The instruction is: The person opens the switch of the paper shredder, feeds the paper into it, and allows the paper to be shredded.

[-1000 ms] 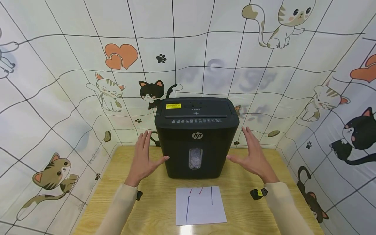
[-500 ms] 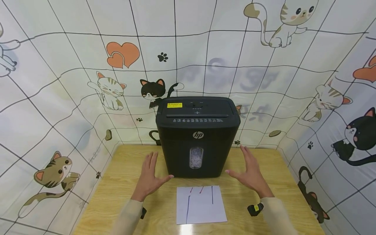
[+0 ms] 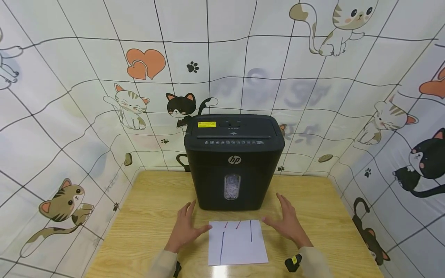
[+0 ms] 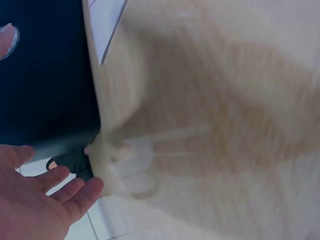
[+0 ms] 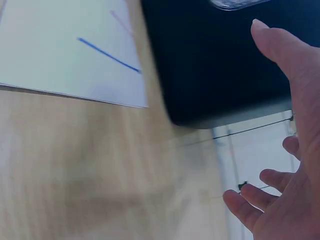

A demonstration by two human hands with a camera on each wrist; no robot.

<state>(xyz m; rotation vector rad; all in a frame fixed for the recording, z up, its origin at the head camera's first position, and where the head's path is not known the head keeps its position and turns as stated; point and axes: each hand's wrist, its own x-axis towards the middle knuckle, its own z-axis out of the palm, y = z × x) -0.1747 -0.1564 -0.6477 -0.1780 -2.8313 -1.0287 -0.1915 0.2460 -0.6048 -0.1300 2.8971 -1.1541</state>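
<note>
A white sheet of paper [image 3: 238, 247] with blue and red pen strokes lies on the wooden table. My left hand [image 3: 185, 228] hovers by its left edge, fingers spread and thumb toward the paper, holding nothing. On the opposite side, my right hand [image 3: 287, 224] is likewise spread, thumb pointing at the sheet's upper right corner. Behind the paper stands a black HP paper shredder [image 3: 212, 173], upright, with white shreds visible through its small front window. The left wrist view has my left hand [image 4: 45, 200] beside the shredder's dark front; the right wrist view has my right hand [image 5: 295, 165] with fingers apart.
The light wooden table [image 3: 139, 224] ends at a white grid-patterned cloth [image 3: 222, 58] printed with cats, which encloses the back and both sides. Close behind the shredder the cloth hangs as a wall. Small dark wrist cameras [image 3: 293, 263] are strapped at the wrists.
Both hands have come down and back from the shredder's sides toward the paper, and closer together. The shredder and paper have stayed in place.
</note>
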